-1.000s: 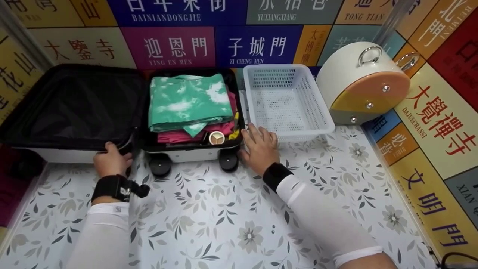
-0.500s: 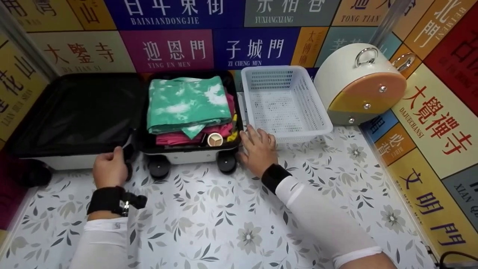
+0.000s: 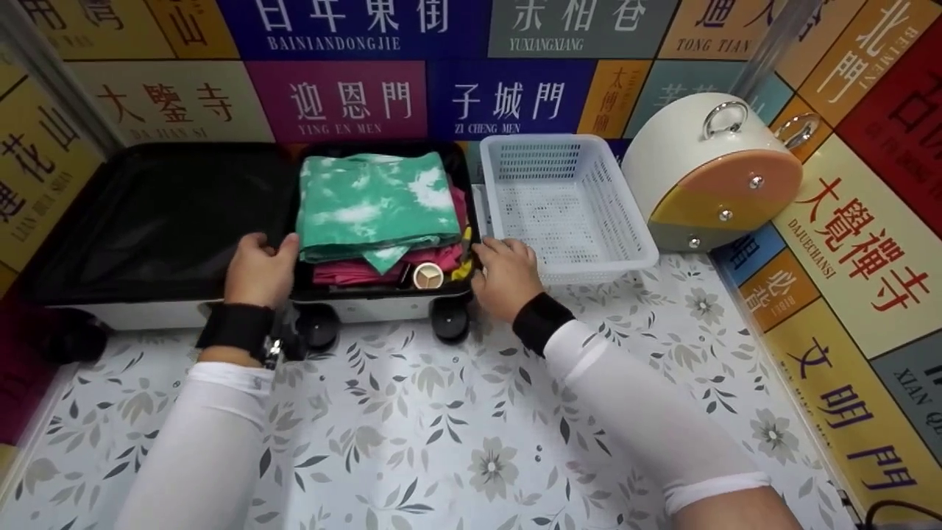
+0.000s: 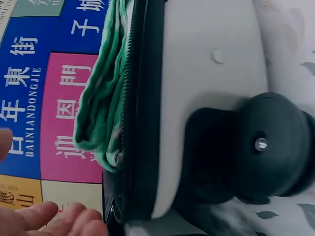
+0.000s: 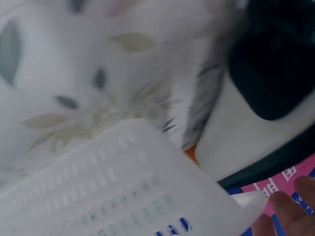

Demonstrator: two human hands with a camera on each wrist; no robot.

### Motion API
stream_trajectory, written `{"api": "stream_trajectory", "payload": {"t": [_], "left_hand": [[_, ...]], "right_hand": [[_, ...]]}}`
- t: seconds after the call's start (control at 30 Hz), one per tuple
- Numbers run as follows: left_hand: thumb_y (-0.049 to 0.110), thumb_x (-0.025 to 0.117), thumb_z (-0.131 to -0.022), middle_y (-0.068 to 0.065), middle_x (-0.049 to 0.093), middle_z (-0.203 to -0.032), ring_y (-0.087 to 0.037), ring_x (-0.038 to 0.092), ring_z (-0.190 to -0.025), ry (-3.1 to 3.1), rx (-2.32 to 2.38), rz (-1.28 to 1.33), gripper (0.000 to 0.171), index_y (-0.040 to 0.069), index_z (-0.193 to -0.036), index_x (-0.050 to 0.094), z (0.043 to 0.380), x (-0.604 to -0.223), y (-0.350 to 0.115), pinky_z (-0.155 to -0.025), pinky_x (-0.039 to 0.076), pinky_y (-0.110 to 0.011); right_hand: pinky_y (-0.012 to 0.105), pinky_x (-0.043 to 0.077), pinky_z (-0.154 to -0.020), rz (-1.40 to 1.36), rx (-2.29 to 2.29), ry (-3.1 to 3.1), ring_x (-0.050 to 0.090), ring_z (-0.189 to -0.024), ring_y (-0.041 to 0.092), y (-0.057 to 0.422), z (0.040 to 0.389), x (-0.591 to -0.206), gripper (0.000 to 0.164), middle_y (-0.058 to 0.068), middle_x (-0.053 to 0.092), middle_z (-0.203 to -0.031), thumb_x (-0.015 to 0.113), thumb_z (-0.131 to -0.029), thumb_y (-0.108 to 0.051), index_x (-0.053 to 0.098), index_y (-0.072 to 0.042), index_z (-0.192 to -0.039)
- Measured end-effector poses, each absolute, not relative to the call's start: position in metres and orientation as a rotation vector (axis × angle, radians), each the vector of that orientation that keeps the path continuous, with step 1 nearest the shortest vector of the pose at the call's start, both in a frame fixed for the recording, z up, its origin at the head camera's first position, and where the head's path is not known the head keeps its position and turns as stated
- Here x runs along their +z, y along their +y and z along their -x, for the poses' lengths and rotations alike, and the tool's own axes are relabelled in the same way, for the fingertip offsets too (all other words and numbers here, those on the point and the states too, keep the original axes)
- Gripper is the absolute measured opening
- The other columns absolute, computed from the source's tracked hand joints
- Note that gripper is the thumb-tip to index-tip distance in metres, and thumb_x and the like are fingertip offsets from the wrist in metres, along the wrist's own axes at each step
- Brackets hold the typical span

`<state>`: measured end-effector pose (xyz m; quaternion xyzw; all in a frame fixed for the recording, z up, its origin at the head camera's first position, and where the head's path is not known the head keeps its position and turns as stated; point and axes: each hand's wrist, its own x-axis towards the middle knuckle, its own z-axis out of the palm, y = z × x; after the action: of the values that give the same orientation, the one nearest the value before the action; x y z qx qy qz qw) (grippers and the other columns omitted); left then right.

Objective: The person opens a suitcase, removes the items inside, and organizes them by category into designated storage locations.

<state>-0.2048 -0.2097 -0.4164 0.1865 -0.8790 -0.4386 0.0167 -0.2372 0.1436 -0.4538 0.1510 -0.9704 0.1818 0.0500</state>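
An unfolded suitcase lies with its black-lined left half [image 3: 162,221] and packed right half [image 3: 379,309] side by side. Folded green-and-white tie-dye cloth [image 3: 375,202] tops pink cloth [image 3: 346,273] in the right half, beside a small round three-part palette [image 3: 427,276] and something yellow [image 3: 462,271]. My left hand [image 3: 259,269] is over the front of the left half, near the middle seam; the left wrist view shows its fingers [image 4: 74,221] relaxed, with nothing between them and the thumb. My right hand [image 3: 508,276] touches the packed half's right edge, fingertips partly hidden.
A white perforated basket [image 3: 563,269] stands close to the suitcase's right side. Beyond it is a rounded white case [image 3: 692,140] with coloured drawers and metal loops. Black wheels [image 3: 450,320] project at the suitcase's front. Printed panels [image 3: 353,103] rise behind.
My left hand has let go of the left half's front corner and moved right and farther back, after that half tipped down level. My right hand stays by the packed half's edge.
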Motion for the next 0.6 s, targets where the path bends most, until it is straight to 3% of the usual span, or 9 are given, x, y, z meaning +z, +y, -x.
{"api": "stream_trajectory", "payload": {"t": [0.13, 0.23, 0.33, 0.4, 0.5, 0.6], "left_hand": [[0.058, 0.041, -0.107, -0.033, 0.034, -0.165, -0.046, 0.034, -0.154, -2.863, -1.319, -0.507, 0.09, -0.009, -0.163, 0.019, 0.224, -0.415, -0.206, -0.129, 0.029, -0.052], [0.058, 0.041, -0.107, -0.033, 0.026, -0.168, -0.047, 0.028, -0.157, -2.917, -1.327, -0.477, 0.092, -0.011, -0.163, 0.016, 0.236, -0.416, -0.202, -0.13, 0.026, -0.053], [0.059, 0.039, -0.107, -0.033, 0.023, -0.17, -0.047, 0.026, -0.157, -2.945, -1.366, -0.47, 0.094, -0.011, -0.164, 0.013, 0.244, -0.417, -0.2, -0.13, 0.025, -0.053], [0.06, 0.038, -0.107, -0.033, 0.02, -0.17, -0.047, 0.024, -0.158, -2.951, -1.402, -0.48, 0.095, -0.011, -0.164, 0.011, 0.249, -0.418, -0.199, -0.13, 0.025, -0.054], [0.061, 0.037, -0.107, -0.033, 0.02, -0.17, -0.047, 0.025, -0.158, -2.958, -1.424, -0.5, 0.095, -0.012, -0.163, 0.012, 0.254, -0.42, -0.198, -0.13, 0.025, -0.053], [0.062, 0.037, -0.107, -0.033, 0.024, -0.169, -0.046, 0.029, -0.156, -2.962, -1.418, -0.511, 0.095, -0.013, -0.162, 0.018, 0.258, -0.42, -0.197, -0.129, 0.028, -0.052]], "right_hand": [[0.044, 0.04, -0.123, -0.365, 1.006, -2.943, 0.056, -0.137, 0.034, 0.127, 0.253, -0.439, 0.058, 0.018, 0.057, -0.154, 0.062, -0.104, -0.025, 0.049, -0.002, -0.155], [0.041, 0.054, -0.106, -0.253, 1.312, -2.929, 0.068, -0.117, 0.03, 0.118, 0.266, -0.431, 0.064, 0.02, 0.063, -0.145, 0.059, -0.106, -0.029, 0.039, -0.002, -0.161], [0.041, 0.057, -0.093, -0.142, 1.517, -2.917, 0.07, -0.102, 0.031, 0.112, 0.279, -0.425, 0.069, 0.02, 0.061, -0.143, 0.056, -0.108, -0.033, 0.031, -0.002, -0.164], [0.042, 0.055, -0.1, -0.091, 1.592, -2.917, 0.067, -0.116, 0.033, 0.109, 0.286, -0.423, 0.072, 0.021, 0.054, -0.152, 0.054, -0.109, -0.037, 0.026, -0.002, -0.166], [0.042, 0.045, -0.118, -0.041, 1.64, -2.933, 0.051, -0.144, 0.034, 0.106, 0.297, -0.422, 0.077, 0.021, 0.038, -0.167, 0.053, -0.109, -0.041, 0.021, -0.002, -0.167], [0.042, 0.034, -0.128, -0.016, 1.67, -2.953, 0.035, -0.157, 0.033, 0.101, 0.305, -0.422, 0.082, 0.02, 0.029, -0.172, 0.054, -0.108, -0.045, 0.019, -0.001, -0.167]]}}
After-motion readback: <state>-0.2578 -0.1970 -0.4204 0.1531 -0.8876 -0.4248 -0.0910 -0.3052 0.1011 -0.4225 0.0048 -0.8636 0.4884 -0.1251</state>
